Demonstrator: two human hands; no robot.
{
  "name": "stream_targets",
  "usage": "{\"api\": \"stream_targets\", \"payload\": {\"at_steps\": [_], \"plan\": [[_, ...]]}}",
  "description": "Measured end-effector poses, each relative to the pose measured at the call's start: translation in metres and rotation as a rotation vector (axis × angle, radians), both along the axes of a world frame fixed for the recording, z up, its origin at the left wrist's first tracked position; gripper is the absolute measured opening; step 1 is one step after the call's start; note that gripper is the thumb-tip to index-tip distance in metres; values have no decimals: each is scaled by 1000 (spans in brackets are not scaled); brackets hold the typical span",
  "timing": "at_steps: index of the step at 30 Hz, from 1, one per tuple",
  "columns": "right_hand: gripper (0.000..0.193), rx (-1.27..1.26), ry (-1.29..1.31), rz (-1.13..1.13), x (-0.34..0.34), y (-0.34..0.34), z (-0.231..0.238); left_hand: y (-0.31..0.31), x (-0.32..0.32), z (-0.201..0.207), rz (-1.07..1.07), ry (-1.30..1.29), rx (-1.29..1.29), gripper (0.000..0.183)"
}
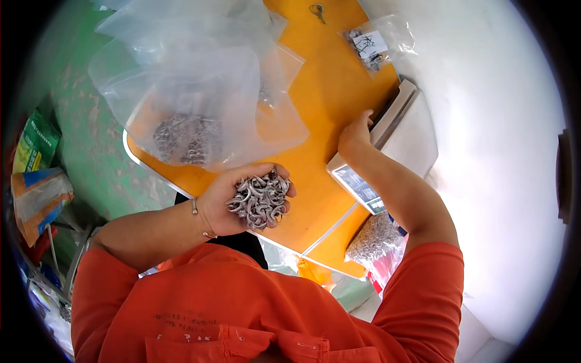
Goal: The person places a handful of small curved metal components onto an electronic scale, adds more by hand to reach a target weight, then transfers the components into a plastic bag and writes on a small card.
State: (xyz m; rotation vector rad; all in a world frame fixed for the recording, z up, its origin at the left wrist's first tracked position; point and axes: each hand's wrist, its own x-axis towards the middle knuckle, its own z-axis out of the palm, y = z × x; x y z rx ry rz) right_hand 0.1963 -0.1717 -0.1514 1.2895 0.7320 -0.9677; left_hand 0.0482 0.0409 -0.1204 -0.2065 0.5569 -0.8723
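My left hand [222, 206] is cupped palm up at the table's near edge, its fingers curled around a heaped handful of small silver curved metal hooks [259, 199]. Beyond it, a translucent plastic bag [200, 78] lies on the table with more small metal pieces [189, 138] showing through. My right hand [356, 137] reaches to the side of a white weighing scale [407, 130]. Its visible fingers are extended and touch the scale's edge beside a dark gap; the others are partly hidden.
The yellow-orange table [327, 78] abuts a white wall [484, 151]. Toward the back lie a labelled clear bag [370, 45] and a small metal piece [317, 11]. A filled clear bag [376, 239] sits below the scale. Packages [41, 196] stand at the left over a green floor [103, 145].
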Motion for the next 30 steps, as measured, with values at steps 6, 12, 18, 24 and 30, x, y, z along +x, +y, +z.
{"api": "stream_targets", "payload": {"at_steps": [6, 12, 18, 24, 30], "plan": [[30, 99, 117, -37, 14, -24, -18, -4, 6, 3, -19, -32, -17, 23], [22, 306, 192, -29, 31, -48, -6, -2, 6, 2, -11, 1, 20, 23], [25, 665, 239, -99, 42, -66, 2, -3, 2, 2, 1, 0, 15, 23], [28, 534, 185, -84, 43, -65, 17, -1, 9, 7, -15, -24, 52, 23], [26, 1763, -587, -442, 20, -104, 81, -5, 16, 7, -53, -20, 16, 22]]}}
